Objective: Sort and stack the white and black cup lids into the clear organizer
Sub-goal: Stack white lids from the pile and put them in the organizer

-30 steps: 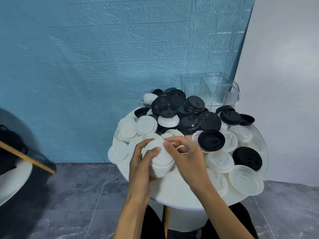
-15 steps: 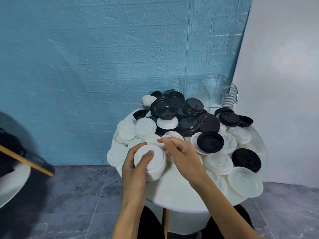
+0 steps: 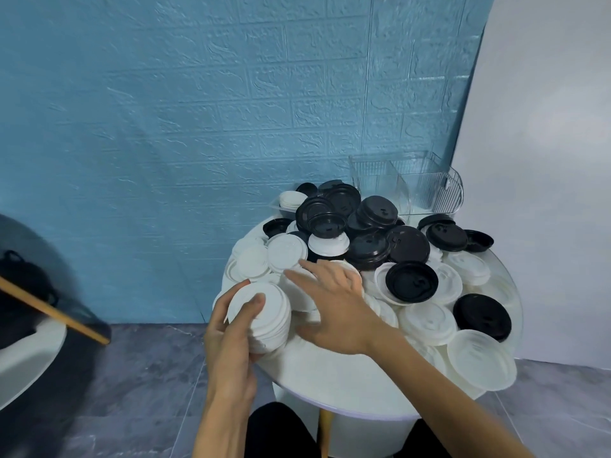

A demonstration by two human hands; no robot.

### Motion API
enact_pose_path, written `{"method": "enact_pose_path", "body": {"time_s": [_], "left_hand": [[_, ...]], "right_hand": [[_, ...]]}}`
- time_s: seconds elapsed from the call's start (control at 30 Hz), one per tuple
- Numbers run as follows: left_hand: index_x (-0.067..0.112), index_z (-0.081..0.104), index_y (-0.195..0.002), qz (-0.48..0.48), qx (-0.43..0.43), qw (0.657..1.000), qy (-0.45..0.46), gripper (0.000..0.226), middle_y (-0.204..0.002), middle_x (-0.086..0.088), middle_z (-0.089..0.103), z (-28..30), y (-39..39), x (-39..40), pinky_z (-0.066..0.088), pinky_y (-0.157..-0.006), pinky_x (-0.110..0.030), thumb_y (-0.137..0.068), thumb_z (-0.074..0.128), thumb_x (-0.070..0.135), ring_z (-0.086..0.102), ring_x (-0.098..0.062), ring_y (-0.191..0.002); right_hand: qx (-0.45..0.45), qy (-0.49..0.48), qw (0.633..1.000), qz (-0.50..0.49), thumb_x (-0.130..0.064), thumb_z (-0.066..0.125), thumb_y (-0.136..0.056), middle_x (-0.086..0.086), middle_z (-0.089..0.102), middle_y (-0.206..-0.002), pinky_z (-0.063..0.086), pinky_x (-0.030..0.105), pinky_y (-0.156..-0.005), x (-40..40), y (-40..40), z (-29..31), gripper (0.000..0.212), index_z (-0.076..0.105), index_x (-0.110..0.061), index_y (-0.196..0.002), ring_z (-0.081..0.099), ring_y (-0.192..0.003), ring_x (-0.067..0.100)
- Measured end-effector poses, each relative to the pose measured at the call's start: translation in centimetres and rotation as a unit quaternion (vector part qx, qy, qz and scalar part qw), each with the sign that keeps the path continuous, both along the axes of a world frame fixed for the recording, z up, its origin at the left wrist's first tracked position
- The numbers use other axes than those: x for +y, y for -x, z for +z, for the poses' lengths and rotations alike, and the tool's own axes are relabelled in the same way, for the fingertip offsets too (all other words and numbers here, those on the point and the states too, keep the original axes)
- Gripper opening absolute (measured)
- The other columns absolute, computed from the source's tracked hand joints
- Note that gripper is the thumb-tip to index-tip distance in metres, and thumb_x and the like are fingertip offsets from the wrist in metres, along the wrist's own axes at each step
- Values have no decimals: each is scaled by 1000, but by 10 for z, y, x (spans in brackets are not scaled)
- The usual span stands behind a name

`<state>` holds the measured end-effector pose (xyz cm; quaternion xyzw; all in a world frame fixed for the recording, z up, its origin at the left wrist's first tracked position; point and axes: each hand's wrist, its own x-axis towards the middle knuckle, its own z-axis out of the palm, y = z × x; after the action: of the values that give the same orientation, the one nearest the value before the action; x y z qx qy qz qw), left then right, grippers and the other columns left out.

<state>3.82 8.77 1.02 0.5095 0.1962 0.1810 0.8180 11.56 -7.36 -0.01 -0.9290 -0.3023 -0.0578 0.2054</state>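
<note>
Fingers (image 3: 244, 312) of my left hand (image 3: 231, 338) curl round a stack of white lids (image 3: 264, 319); my right hand (image 3: 334, 305) lies spread over loose white lids (image 3: 426, 322).

I hold the stack tilted at the near left rim of the round white table (image 3: 330, 375), thumb pressed on its top lid. My right fingers are straight and apart, gripping nothing that I can see. Black lids (image 3: 373, 226) heap toward the blue wall (image 3: 198, 127). The clear organizer (image 3: 410, 183) stands at the table's far edge, behind the black heap.

White lids (image 3: 426, 320), black lids (image 3: 411, 281), blue brick-patterned wall (image 3: 231, 110)
</note>
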Motion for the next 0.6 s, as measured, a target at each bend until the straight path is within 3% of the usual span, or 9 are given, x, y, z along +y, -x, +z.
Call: {"method": "enact_pose_path", "body": {"time_s": [0.1,0.23,0.37,0.5,0.6], "left_hand": [[24,76,-114,-4,3,1000,14,30,-116,-1,77,-1,-1,3,52,-79,-37,-87,76,13,67,-17,-102],[25,75,-116,-14,6,999,29,33,-120,-2,75,-2,0,7,53,-72,-35,-83,76,21,67,-18,-106],[25,74,-115,-28,14,998,47,48,-112,3,76,0,1,9,55,-71,-35,-68,78,32,68,-18,-104],[28,77,-108,-45,17,998,46,33,-108,4,77,1,-1,11,55,-73,-37,-75,78,28,70,-17,-100],[27,77,-107,-50,10,998,35,41,-106,3,78,4,-2,8,58,-63,-32,-66,80,28,72,-13,-91]], "right_hand": [[-29,25,999,-15,-52,59,-88,-13,22,-163,-2,47,-115,8,0,-7,65,34,-48,-147,4,-152,25],[-80,-35,995,-51,-38,60,-94,-21,54,-142,7,35,-104,14,2,-7,35,61,-42,-128,27,-147,20],[-89,-117,986,-79,-36,57,-99,-19,67,-122,10,26,-97,12,4,-6,26,66,-38,-124,43,-136,10],[-26,-254,960,-112,-38,56,-102,-19,68,-115,25,30,-106,10,6,5,22,66,-34,-121,55,-117,5],[41,-422,902,-84,-29,59,-103,-18,71,-104,46,27,-94,7,15,21,16,68,-28,-116,64,-101,5]]}}
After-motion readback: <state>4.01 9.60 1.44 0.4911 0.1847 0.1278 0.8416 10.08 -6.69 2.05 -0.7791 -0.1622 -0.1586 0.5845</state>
